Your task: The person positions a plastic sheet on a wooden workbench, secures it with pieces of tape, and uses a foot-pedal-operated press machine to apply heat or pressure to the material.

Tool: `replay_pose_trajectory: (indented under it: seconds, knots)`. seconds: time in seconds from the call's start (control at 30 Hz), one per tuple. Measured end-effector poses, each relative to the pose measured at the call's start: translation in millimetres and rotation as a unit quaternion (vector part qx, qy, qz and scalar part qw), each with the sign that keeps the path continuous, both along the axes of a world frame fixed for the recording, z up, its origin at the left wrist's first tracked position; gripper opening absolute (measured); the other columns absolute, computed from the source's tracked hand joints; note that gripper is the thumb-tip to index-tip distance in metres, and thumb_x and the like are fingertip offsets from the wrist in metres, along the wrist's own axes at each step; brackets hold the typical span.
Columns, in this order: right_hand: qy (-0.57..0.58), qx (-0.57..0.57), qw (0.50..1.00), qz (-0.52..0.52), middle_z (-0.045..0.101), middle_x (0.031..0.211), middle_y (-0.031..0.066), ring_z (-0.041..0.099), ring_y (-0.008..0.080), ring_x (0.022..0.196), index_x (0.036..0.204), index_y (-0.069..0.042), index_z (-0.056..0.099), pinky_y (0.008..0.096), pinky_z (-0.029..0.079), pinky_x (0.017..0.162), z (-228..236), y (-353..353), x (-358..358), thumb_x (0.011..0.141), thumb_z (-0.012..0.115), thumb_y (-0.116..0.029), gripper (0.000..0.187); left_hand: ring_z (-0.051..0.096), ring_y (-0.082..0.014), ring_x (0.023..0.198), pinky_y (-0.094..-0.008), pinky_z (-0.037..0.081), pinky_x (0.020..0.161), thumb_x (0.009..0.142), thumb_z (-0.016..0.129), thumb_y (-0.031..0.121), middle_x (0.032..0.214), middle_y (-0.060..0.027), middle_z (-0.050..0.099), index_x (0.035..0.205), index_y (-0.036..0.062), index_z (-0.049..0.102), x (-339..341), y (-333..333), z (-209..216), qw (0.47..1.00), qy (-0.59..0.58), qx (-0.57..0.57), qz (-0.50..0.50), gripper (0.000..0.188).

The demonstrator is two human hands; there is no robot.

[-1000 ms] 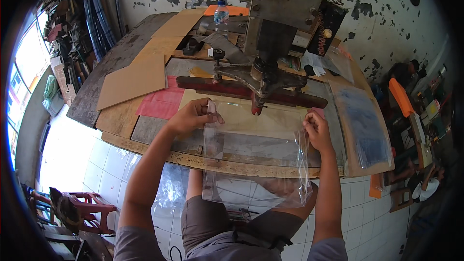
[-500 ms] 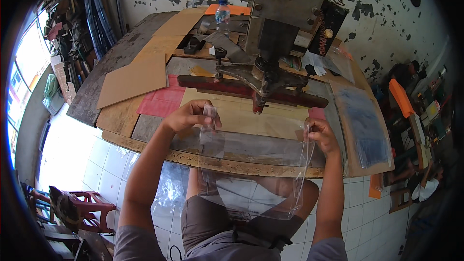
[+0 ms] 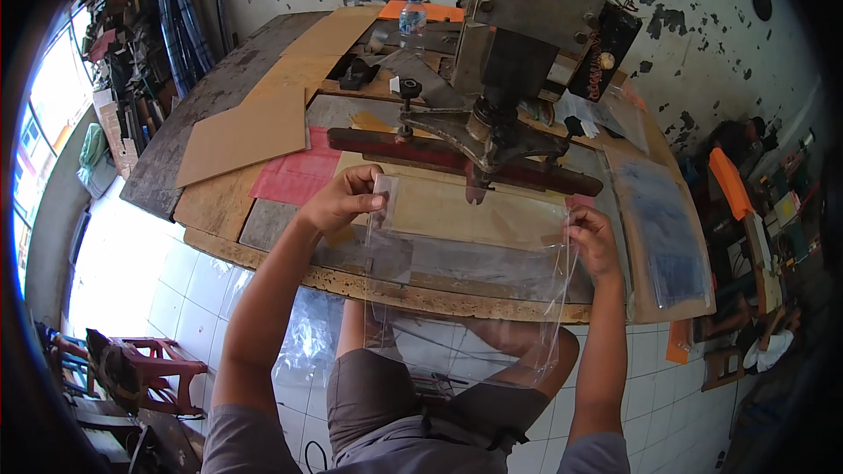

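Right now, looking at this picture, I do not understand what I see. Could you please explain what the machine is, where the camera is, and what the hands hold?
The camera sits on the person's head and looks down, so the forearms enter from the bottom edge and the picture bends at its rim. There is no robot, only two bare hands. The left hand and the right hand each pinch an upper corner of a clear plastic bag, which hangs over the near edge of the worn wooden table. Behind the bag stands a heavy metal press with a long dark red bar under it. Also on the table lie cardboard sheets, a red sheet, a water bottle and a pile of clear bags at the right.
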State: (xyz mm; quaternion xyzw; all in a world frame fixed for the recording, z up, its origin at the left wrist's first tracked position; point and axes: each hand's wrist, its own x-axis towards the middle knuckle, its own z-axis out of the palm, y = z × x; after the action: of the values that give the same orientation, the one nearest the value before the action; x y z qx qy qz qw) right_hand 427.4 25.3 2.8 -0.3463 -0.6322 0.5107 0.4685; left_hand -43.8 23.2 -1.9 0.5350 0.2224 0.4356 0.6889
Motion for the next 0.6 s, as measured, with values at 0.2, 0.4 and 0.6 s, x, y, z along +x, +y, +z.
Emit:
replay_pose_trajectory:
  seconds: [0.2, 0.4, 0.6]
  knots:
    - [-0.011, 0.008, 1.0, -0.009, 0.064, 0.088, 0.0013, 0.06, 0.0092, 0.075, 0.094, 0.0, 0.066, 0.0255, 0.048, 0.07, -0.8, 1.8, -0.6, 0.087, 0.066, -0.006, 0.009, 0.059, -0.0111, 0.071, -0.0286, 0.049, 0.063, 0.083, 0.085, 0.021, 0.081, 0.0014, 0.061, 0.094, 0.0121, 0.058, -1.1, 2.5, -4.0, 1.0, -0.006, 0.015, 0.017, 0.031]
    - [-0.026, 0.011, 1.0, -0.006, 0.064, 0.089, 0.0003, 0.059, 0.0077, 0.078, 0.095, -0.001, 0.066, 0.0249, 0.048, 0.072, 1.9, 1.0, -0.2, 0.086, 0.067, -0.007, 0.011, 0.059, -0.012, 0.07, -0.0289, 0.05, 0.061, 0.084, 0.084, 0.019, 0.081, 0.0005, 0.059, 0.093, 0.0123, 0.055, -0.2, 6.0, -6.3, 0.999, -0.013, 0.038, 0.016, 0.031]
    - [-0.021, 0.014, 1.0, -0.002, 0.063, 0.09, -0.0001, 0.058, 0.007, 0.079, 0.095, -0.001, 0.066, 0.0244, 0.047, 0.073, 2.1, 1.6, 0.8, 0.086, 0.068, -0.008, 0.012, 0.058, -0.0091, 0.076, -0.0282, 0.051, 0.067, 0.086, 0.08, 0.007, 0.086, 0.0032, 0.058, 0.098, 0.0121, 0.058, -0.3, 6.7, -5.9, 0.998, -0.029, 0.058, 0.007, 0.025]
